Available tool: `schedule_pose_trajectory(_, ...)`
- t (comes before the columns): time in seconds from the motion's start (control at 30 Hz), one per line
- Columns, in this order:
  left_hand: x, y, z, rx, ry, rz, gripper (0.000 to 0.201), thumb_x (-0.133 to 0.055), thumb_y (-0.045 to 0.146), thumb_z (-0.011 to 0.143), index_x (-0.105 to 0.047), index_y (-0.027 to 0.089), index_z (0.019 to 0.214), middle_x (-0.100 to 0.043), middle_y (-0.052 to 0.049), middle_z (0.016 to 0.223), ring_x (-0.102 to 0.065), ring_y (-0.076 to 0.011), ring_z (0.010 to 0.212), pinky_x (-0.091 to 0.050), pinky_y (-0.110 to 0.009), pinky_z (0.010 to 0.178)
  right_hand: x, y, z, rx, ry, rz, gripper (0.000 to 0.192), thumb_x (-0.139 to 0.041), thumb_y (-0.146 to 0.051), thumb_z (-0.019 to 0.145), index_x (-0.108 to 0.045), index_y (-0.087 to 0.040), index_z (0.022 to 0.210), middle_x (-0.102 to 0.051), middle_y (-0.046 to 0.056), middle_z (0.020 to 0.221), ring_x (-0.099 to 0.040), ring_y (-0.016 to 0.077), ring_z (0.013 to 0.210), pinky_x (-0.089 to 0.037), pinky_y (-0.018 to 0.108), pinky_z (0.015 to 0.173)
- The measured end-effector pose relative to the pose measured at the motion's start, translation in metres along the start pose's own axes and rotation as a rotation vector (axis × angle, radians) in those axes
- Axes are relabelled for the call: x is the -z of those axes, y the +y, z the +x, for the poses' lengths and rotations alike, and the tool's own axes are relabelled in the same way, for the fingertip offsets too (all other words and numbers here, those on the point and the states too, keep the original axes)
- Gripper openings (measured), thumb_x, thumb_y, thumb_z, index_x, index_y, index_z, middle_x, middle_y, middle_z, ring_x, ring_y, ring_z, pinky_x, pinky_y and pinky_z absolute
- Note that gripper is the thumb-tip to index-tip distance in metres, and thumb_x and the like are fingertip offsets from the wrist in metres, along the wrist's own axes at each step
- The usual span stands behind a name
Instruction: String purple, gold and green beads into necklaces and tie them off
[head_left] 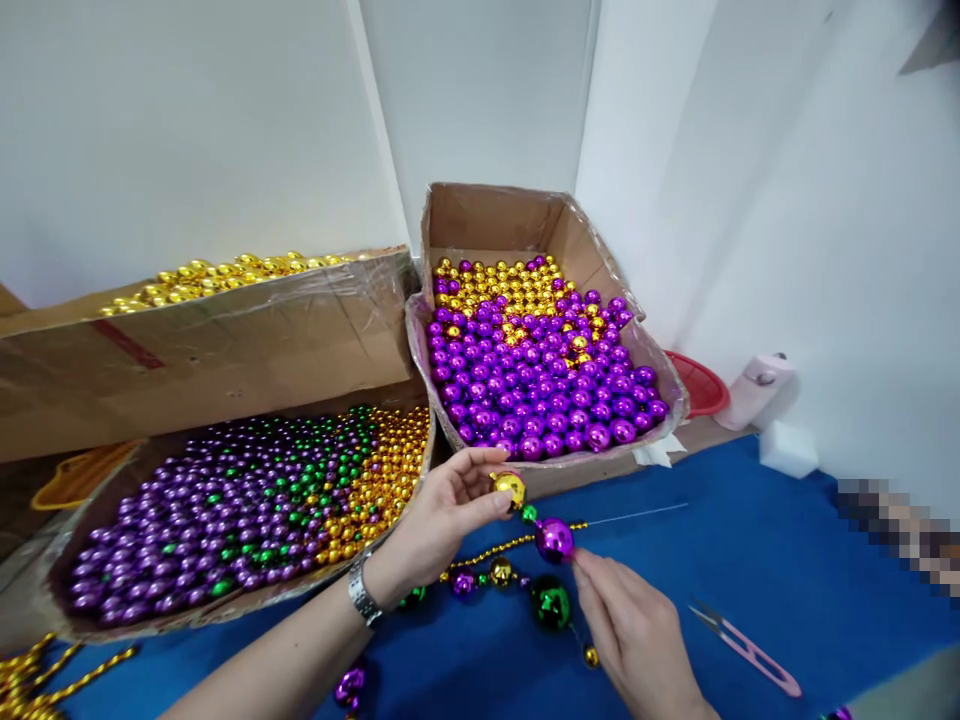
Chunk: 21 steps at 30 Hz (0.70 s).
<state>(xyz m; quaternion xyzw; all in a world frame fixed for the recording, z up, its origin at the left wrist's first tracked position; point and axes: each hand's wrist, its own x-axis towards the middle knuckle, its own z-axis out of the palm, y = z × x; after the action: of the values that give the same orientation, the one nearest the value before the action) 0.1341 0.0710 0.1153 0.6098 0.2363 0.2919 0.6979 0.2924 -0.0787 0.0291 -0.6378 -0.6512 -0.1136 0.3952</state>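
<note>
Gold bead [511, 487] sat pinched in my left hand [442, 520] above the blue table [750, 560] | my right hand [637, 630] closed its fingertips by the purple bead [555, 540] on the wire [630, 515] | green bead [551, 602] lay below | box of purple beads [540, 380] stood behind | snips [746, 650] lay right

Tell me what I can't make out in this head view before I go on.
- Top-left box: its tilted wall hides all but the top gold beads.
- Red basket: mostly behind the right box.
- Pixelated patch at the right edge: blurred out.
- Thin wire: too fine to tell where it ends.
- Right hand: wrist cut off by the bottom edge.
- Left hand: fingers hide part of the gold ball.
</note>
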Motion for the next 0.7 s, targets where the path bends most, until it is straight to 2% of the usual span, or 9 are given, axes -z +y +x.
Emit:
schedule_pose_trajectory(0.1, 0.000, -0.001, -0.004, -0.008, 0.025, 0.007, 0.040, -0.071, 0.021, 0.075, -0.054, 0.017, 0.110, -0.061, -0.010, 0.112, -0.059, -0.0176, 0.095, -0.049, -0.031, 0.082, 0.001, -0.003, -0.002, -0.073, -0.056, 0.093, 0.022, -0.040, -0.021, 0.093, -0.060, -0.017, 0.102, -0.068, 0.007, 0.078, -0.067, 0.0179, 0.072, -0.053, 0.026, 0.067)
schedule_pose_trajectory(0.2, -0.001, -0.004, -0.009, -0.010, 0.059, -0.019, 0.040, -0.072, 0.021, 0.074, -0.054, 0.016, 0.109, -0.061, -0.010, 0.111, -0.059, -0.0169, 0.095, -0.048, -0.030, 0.083, 0.001, -0.006, -0.006, -0.344, -0.236, 0.288, 0.028, -0.035, -0.031, 0.096, -0.052, -0.021, 0.115, -0.066, 0.002, 0.073, -0.064, 0.0142, 0.060, -0.050, 0.021, 0.055)
schedule_pose_trajectory(0.3, -0.003, -0.009, -0.014, 0.016, 0.082, -0.051, 0.043, -0.073, 0.022, 0.072, -0.053, 0.016, 0.109, -0.062, -0.010, 0.108, -0.060, -0.0173, 0.094, -0.048, -0.030, 0.082, -0.002, -0.010, -0.008, -0.590, -0.348, 0.532, 0.041, -0.030, -0.041, 0.097, -0.037, -0.021, 0.132, -0.063, 0.000, 0.071, -0.064, 0.0134, 0.063, -0.051, 0.020, 0.059)
schedule_pose_trajectory(0.4, -0.006, -0.012, -0.021, 0.062, 0.074, -0.044, 0.044, -0.074, 0.024, 0.071, -0.054, 0.015, 0.110, -0.064, -0.011, 0.104, -0.061, -0.0186, 0.092, -0.049, -0.031, 0.079, -0.009, -0.017, -0.008, -0.685, -0.368, 0.804, 0.051, -0.036, -0.049, 0.093, -0.033, -0.021, 0.136, -0.065, 0.002, 0.076, -0.065, 0.0149, 0.074, -0.052, 0.024, 0.073)
schedule_pose_trajectory(0.5, -0.003, -0.007, -0.029, 0.035, -0.011, -0.016, 0.048, -0.070, 0.025, 0.075, -0.051, 0.017, 0.118, -0.062, -0.013, 0.112, -0.059, -0.0218, 0.102, -0.050, -0.033, 0.081, -0.015, -0.027, -0.007, -0.778, -0.302, 0.986, 0.055, -0.043, -0.051, 0.090, -0.034, -0.022, 0.136, -0.065, 0.002, 0.075, -0.065, 0.0158, 0.074, -0.051, 0.027, 0.076)
schedule_pose_trajectory(0.6, 0.020, 0.006, -0.033, -0.036, -0.072, 0.112, 0.046, -0.062, 0.027, 0.082, -0.048, 0.018, 0.125, -0.057, -0.015, 0.123, -0.057, -0.0229, 0.109, -0.049, -0.035, 0.087, -0.015, -0.032, -0.007, -0.853, -0.184, 1.085, 0.054, -0.047, -0.049, 0.089, -0.035, -0.025, 0.135, -0.065, 0.002, 0.073, -0.064, 0.0153, 0.071, -0.051, 0.027, 0.076)
schedule_pose_trajectory(0.67, 0.050, 0.015, -0.030, -0.078, 0.024, 0.362, 0.037, -0.055, 0.031, 0.086, -0.051, 0.017, 0.121, -0.060, -0.014, 0.120, -0.059, -0.0210, 0.106, -0.049, -0.034, 0.087, -0.014, -0.030, -0.009, -0.845, -0.157, 1.123, 0.055, -0.050, -0.049, 0.087, -0.036, -0.025, 0.135, -0.065, 0.003, 0.074, -0.064, 0.0156, 0.072, -0.051, 0.027, 0.074)
schedule_pose_trajectory(0.7, 0.069, 0.019, -0.026, -0.096, 0.115, 0.539, 0.033, -0.052, 0.032, 0.088, -0.054, 0.016, 0.116, -0.063, -0.012, 0.114, -0.060, -0.0199, 0.102, -0.049, -0.033, 0.086, -0.014, -0.027, -0.010, -0.833, -0.160, 1.128, 0.056, -0.051, -0.050, 0.087, -0.037, -0.025, 0.135, -0.065, 0.004, 0.075, -0.064, 0.0162, 0.073, -0.051, 0.028, 0.073)
